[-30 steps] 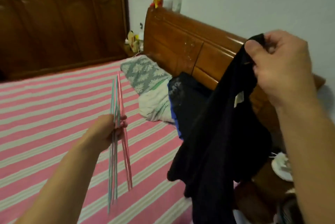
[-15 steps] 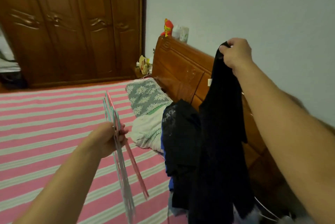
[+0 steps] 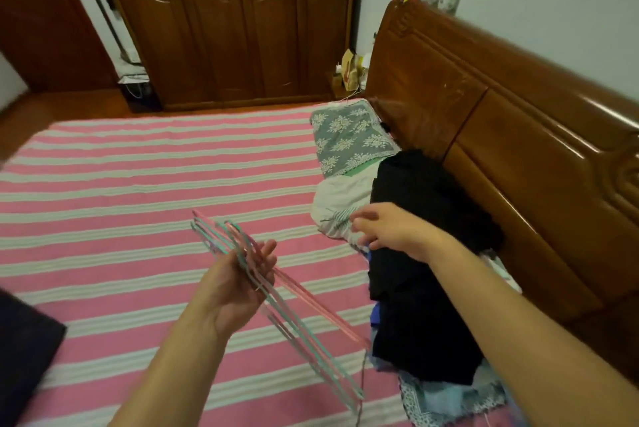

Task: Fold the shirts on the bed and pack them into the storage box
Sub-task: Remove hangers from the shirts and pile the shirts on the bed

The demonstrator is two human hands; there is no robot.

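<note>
Hangers in one hand, clothes piled by the headboard

The left hand (image 3: 238, 283), palm up with fingers loosely curled, holds a bundle of thin pink and green hangers (image 3: 276, 291) above the striped bed (image 3: 121, 184). To its right, the right hand (image 3: 390, 229) hovers released, grasping nothing, over the dark shirts (image 3: 425, 253) heaped beside the wooden headboard (image 3: 518, 150).
</note>
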